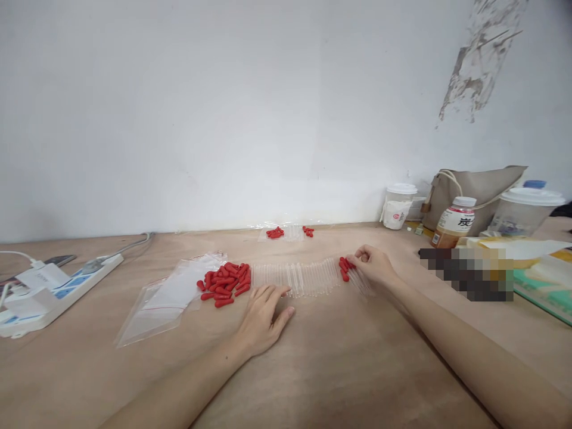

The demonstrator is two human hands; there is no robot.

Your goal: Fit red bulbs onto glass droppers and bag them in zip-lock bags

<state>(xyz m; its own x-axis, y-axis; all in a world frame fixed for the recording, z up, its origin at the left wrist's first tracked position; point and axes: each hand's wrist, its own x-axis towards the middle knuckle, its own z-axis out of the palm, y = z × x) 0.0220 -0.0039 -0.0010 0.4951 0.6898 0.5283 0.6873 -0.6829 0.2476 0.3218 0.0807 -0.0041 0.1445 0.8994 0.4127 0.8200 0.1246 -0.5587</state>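
A row of clear thin glass tubes [297, 279] lies side by side across the middle of the table. My left hand [263, 319] rests palm down at the front left of this row, fingers stretched out and thumb apart, holding nothing. Just left of it is a pile of red rubber bulbs [226, 281]. At the row's right end lie several droppers [358, 281], clear tubes with red bulbs on their far ends. My right hand [375, 265] is over them, fingers curled and fingertips closed at a red bulb; the grip is partly hidden.
Clear zip bags [163, 298] lie left of the bulbs, and a white power strip [67, 298] is farther left. By the wall is a clear packet [292, 232] with red bulbs. A cup [399, 205], drink bottle [456, 223] and grey bag [482, 187] stand back right.
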